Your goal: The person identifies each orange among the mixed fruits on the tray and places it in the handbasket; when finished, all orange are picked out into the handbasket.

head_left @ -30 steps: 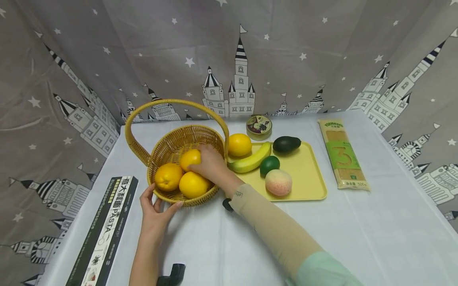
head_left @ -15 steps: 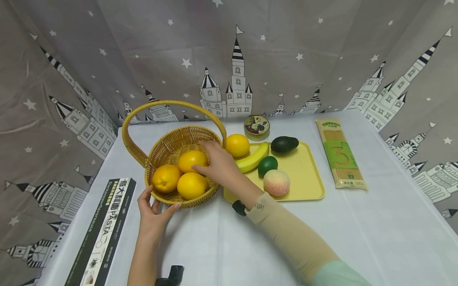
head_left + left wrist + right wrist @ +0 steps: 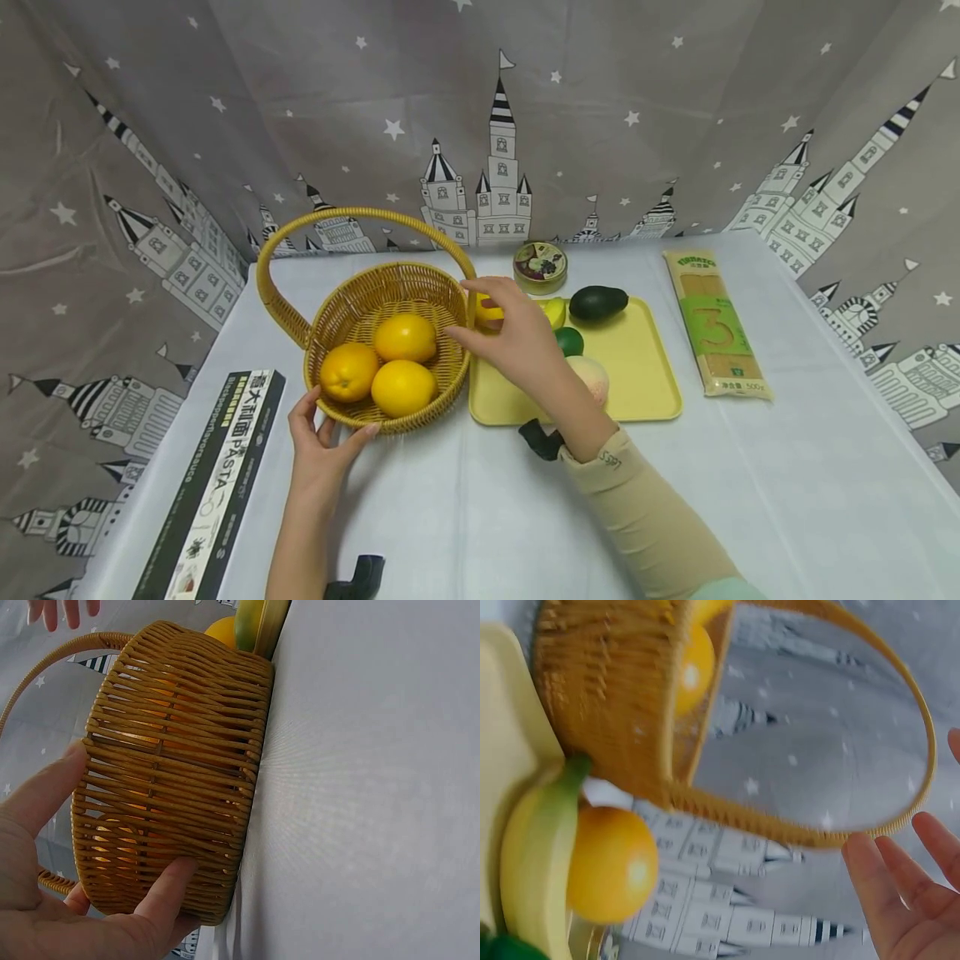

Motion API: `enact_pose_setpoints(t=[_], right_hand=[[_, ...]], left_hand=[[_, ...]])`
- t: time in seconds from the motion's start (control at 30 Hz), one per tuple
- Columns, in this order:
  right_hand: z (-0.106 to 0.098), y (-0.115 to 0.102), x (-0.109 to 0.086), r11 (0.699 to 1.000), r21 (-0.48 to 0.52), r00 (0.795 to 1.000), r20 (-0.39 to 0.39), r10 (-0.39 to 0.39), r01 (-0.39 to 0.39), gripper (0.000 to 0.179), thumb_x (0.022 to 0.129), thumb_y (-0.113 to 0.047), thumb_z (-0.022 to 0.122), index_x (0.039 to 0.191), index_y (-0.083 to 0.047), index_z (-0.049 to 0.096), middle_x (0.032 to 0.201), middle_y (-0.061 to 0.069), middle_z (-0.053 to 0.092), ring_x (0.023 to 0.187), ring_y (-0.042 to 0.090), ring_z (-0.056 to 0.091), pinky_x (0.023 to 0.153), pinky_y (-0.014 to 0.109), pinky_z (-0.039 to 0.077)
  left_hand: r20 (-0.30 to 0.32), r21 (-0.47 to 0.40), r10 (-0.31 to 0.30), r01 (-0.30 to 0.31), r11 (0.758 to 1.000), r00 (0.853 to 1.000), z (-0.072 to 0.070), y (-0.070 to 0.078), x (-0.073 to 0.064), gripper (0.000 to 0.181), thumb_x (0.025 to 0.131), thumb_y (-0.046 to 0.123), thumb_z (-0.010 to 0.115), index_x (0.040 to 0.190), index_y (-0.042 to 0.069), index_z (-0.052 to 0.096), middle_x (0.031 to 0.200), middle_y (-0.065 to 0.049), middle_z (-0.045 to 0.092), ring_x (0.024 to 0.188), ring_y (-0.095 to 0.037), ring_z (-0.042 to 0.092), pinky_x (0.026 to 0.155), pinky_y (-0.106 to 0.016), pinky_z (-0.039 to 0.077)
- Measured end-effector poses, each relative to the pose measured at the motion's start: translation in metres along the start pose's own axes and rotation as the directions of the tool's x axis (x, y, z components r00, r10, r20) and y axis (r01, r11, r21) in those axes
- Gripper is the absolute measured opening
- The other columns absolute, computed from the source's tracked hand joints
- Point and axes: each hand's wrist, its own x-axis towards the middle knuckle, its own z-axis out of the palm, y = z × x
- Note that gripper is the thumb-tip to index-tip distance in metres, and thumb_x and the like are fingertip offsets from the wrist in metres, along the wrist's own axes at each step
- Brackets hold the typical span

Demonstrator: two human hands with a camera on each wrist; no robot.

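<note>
A wicker basket [image 3: 397,283] with a tall hoop handle [image 3: 367,213] holds three orange-yellow fruits that look like oranges [image 3: 405,337]. My left hand [image 3: 321,454] grips the basket's near left side, thumb and fingers spread on its wall and rim, as the left wrist view also shows. Above the tray's left end, beside the handle's right leg, hovers my right hand [image 3: 521,342], fingers parted and holding nothing. Partly behind it are another orange [image 3: 613,864], a banana [image 3: 540,862], a green round fruit [image 3: 570,342] and a peach [image 3: 591,379].
The yellow tray [image 3: 645,392] is right of the basket, with an avocado [image 3: 597,303] at its back edge. Behind stands a round tin [image 3: 540,267]. A pasta packet [image 3: 716,325] lies far right, and a long pasta box [image 3: 213,483] lies at left.
My right hand has let go of the back orange in the basket, risen out past the rim and moved right over the tray. My left hand stays on the basket.
</note>
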Motion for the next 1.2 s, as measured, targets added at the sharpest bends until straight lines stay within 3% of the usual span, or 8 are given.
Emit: enact_pose_setpoints(t=[0.1, 0.37, 0.63, 0.93, 1.2], right_hand=[[-0.011, 0.006, 0.004, 0.999, 0.04, 0.999, -0.037, 0.038, -0.036, 0.059, 0.082, -0.027, 0.078, 0.135, -0.016, 0.054, 0.134, 0.001, 0.05, 0.117, 0.023, 0.053, 0.09, 0.03, 0.053], [-0.024, 0.036, 0.027, 0.987, 0.008, 0.982, -0.099, 0.16, -0.16, 0.07, 0.085, -0.032, 0.075, 0.144, -0.017, 0.043, 0.145, 0.006, 0.042, 0.124, 0.028, 0.05, 0.098, 0.038, 0.048], [-0.014, 0.066, 0.048, 0.973, 0.055, 0.97, -0.086, 0.229, -0.225, 0.074, 0.087, -0.032, 0.073, 0.146, -0.008, 0.037, 0.147, 0.008, 0.041, 0.131, 0.024, 0.043, 0.105, 0.034, 0.041], [0.0, 0.091, 0.061, 0.941, -0.071, 0.942, -0.067, 0.328, -0.332, 0.077, 0.086, -0.039, 0.072, 0.147, -0.008, 0.036, 0.15, 0.012, 0.036, 0.138, 0.03, 0.032, 0.112, 0.044, 0.029], [0.011, 0.105, 0.068, 0.91, -0.144, 0.921, -0.028, 0.388, -0.388, 0.081, 0.084, -0.042, 0.072, 0.148, -0.008, 0.035, 0.15, 0.016, 0.035, 0.137, 0.033, 0.032, 0.113, 0.046, 0.028]], left_hand=[[0.001, 0.003, 0.004, -0.004, 1.0, 1.0, 0.0, 0.0, 0.0, 0.094, 0.084, -0.005, 0.069, 0.148, 0.022, 0.006, 0.159, 0.002, -0.011, 0.145, -0.02, 0.013, 0.111, -0.038, 0.029], [0.008, 0.003, 0.001, -0.001, 1.0, 1.0, 0.001, -0.002, 0.001, 0.094, 0.084, -0.003, 0.07, 0.148, 0.023, 0.006, 0.159, 0.003, -0.011, 0.145, -0.02, 0.012, 0.112, -0.038, 0.028], [0.005, 0.007, 0.003, -0.003, 1.0, 1.0, 0.001, -0.002, 0.001, 0.095, 0.084, -0.002, 0.071, 0.148, 0.024, 0.006, 0.159, 0.003, -0.011, 0.146, -0.02, 0.011, 0.112, -0.038, 0.028], [-0.001, 0.013, -0.001, 0.001, 1.0, 1.0, 0.0, -0.001, 0.0, 0.095, 0.084, -0.002, 0.071, 0.148, 0.024, 0.006, 0.159, 0.003, -0.012, 0.146, -0.019, 0.012, 0.112, -0.039, 0.028], [-0.006, 0.02, -0.006, 0.006, 1.0, 1.0, -0.001, -0.001, 0.0, 0.095, 0.084, -0.001, 0.071, 0.148, 0.024, 0.006, 0.159, 0.003, -0.012, 0.145, -0.019, 0.011, 0.112, -0.039, 0.027]])
